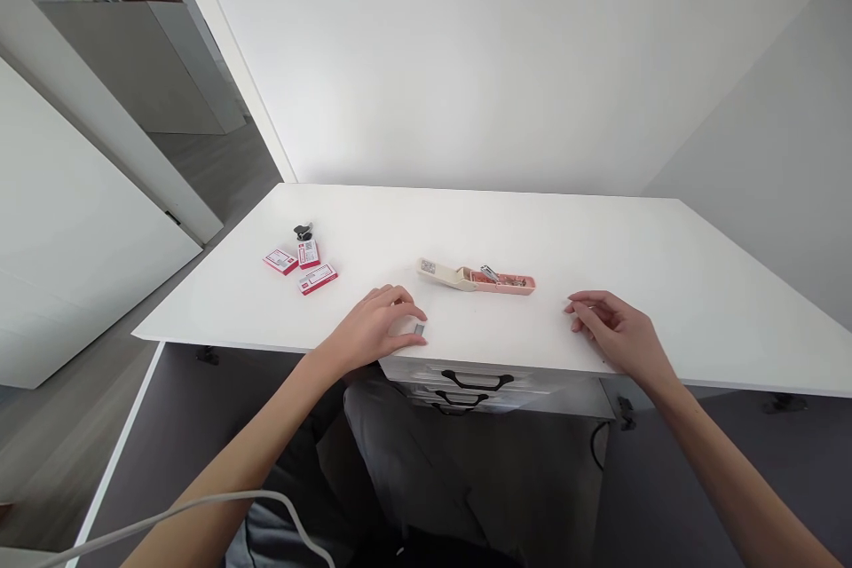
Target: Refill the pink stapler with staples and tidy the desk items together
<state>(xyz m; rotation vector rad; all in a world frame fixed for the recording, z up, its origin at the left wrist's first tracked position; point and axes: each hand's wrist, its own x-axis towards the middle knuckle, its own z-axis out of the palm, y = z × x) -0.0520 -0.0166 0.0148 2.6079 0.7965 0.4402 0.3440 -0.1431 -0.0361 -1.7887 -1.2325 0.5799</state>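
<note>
My left hand (pixel 382 326) rests near the front edge of the white table. Its thumb and index finger curve around a small grey strip (pixel 419 329), which looks like a strip of staples, and seem to grip it at its ends. Off to the right, my right hand (pixel 616 333) hovers low over the tabletop with its fingers curled and thumb against the fingertips; whatever may be between them is hidden. Between the hands, a little farther back, lies a long narrow hinged case (pixel 466 282), opened out, cream on the left and pink on the right. Small silver metal pieces (pixel 491 273) sit in the pink part.
Several small red-and-white boxes (pixel 318 278) lie on the table's left side, with a small black object (pixel 303 232) behind them. A white wall rises behind the table (pixel 373 222). Drawers with black handles (pixel 477 381) are below its front edge. A white cable (pixel 266 495) crosses my left arm.
</note>
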